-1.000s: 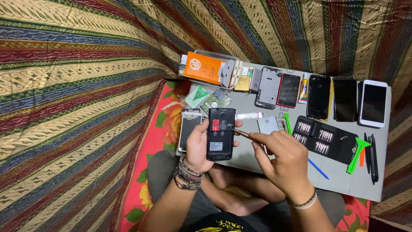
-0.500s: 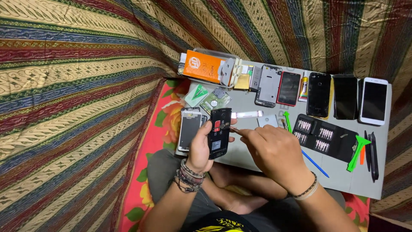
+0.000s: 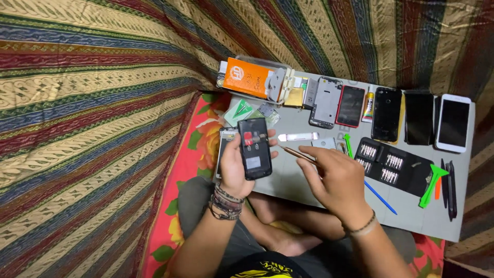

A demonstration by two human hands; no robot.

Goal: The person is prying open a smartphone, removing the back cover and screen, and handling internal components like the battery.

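My left hand (image 3: 235,167) grips a black phone (image 3: 254,148) with its back cover off, the opened side facing up and red and grey parts showing inside. My right hand (image 3: 335,177) holds a thin metal tool (image 3: 298,153) whose tip points left toward the phone's right edge, just short of it. Both hands hover over the near left part of a grey work board (image 3: 411,216). Another phone frame (image 3: 224,144) lies flat under my left hand, partly hidden.
On the board lie a row of phones (image 3: 387,113), an orange box (image 3: 249,77), a black screwdriver-bit case (image 3: 393,166), a green pry tool (image 3: 432,183), a blue stick (image 3: 381,198) and dark tweezers (image 3: 448,188). Striped cloth hangs behind and to the left.
My left hand turned the phone from edge-tilted back to flat, opened side up. My right hand drew back slightly to the right, tool tip still pointing at the phone.
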